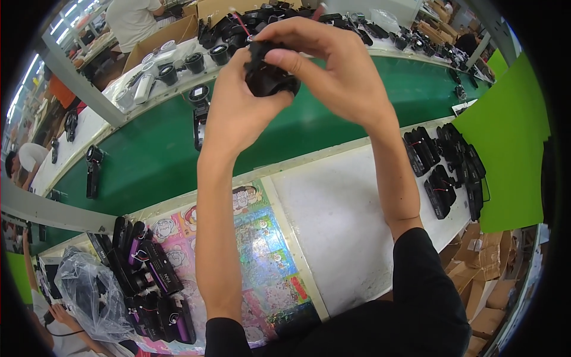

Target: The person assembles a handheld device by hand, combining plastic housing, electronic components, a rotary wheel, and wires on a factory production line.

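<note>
Above the far side of the green conveyor belt (321, 125), both of my hands are raised around a glossy black rounded plastic part (267, 77). My left hand (235, 110) grips it from the left and below, thumb along its lower edge. From above and the right, my right hand (333, 65) closes on it, its thumb pressed to the top. A red wire (241, 22) with a white connector sticks up just behind the part; whether it belongs to the part I cannot tell. My fingers hide much of the part's far side.
A black device with a round head (200, 110) lies on the belt left of my hands, another (93, 169) farther left. Black parts (220, 55) crowd the far shelf. Black housings lie at right (443, 166) and near left (157, 268), beside a clear plastic bag (89, 291). A co-worker's hand (62, 318) is at lower left.
</note>
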The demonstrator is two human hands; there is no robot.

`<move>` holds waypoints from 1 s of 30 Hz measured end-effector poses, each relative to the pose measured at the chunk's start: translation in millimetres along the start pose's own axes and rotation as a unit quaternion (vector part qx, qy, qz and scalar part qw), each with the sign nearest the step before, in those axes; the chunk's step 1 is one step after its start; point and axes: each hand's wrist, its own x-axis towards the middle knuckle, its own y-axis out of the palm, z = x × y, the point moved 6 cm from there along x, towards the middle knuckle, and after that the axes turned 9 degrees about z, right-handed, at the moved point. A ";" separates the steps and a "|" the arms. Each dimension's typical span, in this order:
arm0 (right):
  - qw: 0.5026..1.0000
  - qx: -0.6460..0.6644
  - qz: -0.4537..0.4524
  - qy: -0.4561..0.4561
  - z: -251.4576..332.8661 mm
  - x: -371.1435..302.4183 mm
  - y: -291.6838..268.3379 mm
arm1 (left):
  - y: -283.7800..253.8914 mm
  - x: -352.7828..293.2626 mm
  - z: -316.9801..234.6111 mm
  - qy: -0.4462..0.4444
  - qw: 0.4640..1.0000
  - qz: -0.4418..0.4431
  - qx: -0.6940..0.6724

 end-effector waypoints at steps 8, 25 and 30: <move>0.995 -0.069 0.026 0.074 -3.4 -3.5 -21.4 | -4.5 -0.6 -6.8 0.032 0.982 0.037 -0.185; 0.964 0.246 -0.026 0.099 -42.6 -1.7 34.9 | -19.4 -0.3 6.4 0.063 0.945 -0.039 -0.319; 0.988 0.136 -0.071 0.027 -8.9 4.0 18.8 | -35.9 -7.5 -8.2 0.077 0.953 -0.003 -0.292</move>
